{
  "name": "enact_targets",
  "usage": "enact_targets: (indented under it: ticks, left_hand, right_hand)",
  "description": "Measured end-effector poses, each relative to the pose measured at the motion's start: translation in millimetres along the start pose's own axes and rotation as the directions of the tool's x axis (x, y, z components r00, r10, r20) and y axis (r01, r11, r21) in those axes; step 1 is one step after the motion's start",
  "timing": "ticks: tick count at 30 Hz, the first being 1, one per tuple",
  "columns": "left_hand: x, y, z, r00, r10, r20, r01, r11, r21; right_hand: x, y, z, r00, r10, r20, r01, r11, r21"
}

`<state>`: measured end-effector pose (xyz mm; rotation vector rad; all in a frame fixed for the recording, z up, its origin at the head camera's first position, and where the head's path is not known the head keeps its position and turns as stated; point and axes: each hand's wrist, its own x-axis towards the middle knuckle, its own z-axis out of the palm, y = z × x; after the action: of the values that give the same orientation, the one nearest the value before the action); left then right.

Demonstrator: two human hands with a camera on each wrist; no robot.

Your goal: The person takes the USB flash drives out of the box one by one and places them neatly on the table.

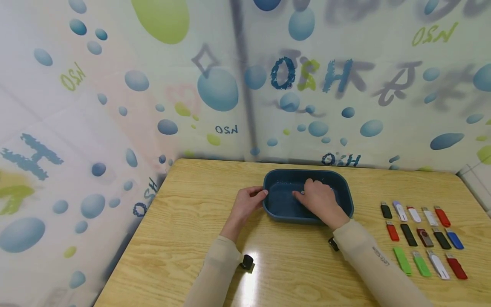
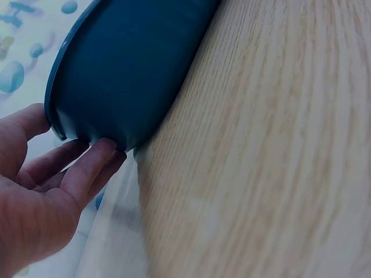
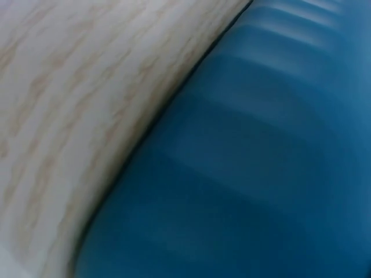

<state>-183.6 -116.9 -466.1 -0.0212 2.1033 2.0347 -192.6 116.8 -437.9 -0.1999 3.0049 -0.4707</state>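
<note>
A dark blue plastic basin (image 1: 281,200) stands on the wooden table near its back edge. My left hand (image 1: 245,204) grips its left end, thumb at the rim and fingers against the outer wall, as the left wrist view of the basin (image 2: 127,69) shows. Inside the basin, my right hand (image 1: 321,199) has its fingers bent downward. Between thumb and fingers shows the small silvery end of a USB stick (image 1: 302,192); the hand hides the rest. The right wrist view holds only the basin's outer wall (image 3: 243,162) and the tabletop.
Several USB sticks lie in three rows right of the basin, among them a black one (image 1: 386,210), a red one (image 1: 442,216), a blue one (image 1: 455,239) and a green one (image 1: 402,261). A patterned curtain (image 1: 215,140) hangs behind the table (image 1: 199,213).
</note>
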Motion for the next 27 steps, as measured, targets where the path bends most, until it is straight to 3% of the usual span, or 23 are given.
enact_targets:
  ticks: [4, 13, 27]
  left_hand:
    - [0.3, -0.5, 0.1, 1.0, -0.009, -0.004, 0.009, 1.0, 0.003]
    - [0.6, 1.5, -0.4, 1.0, -0.021, 0.011, 0.02, 1.0, 0.02]
    - [1.0, 1.3, 0.2, 1.0, -0.012, 0.004, 0.012, 1.0, 0.013]
  right_hand:
    - [-0.2, -0.5, 2.4, 0.999, 0.021, 0.028, -0.021, 1.0, 0.006]
    - [5.0, -3.2, 9.6, 0.999, -0.049, -0.013, 0.049, 0.999, -0.014]
    - [9.4, -3.2, 5.9, 0.997, -0.031, 0.071, 0.03, 0.999, 0.016]
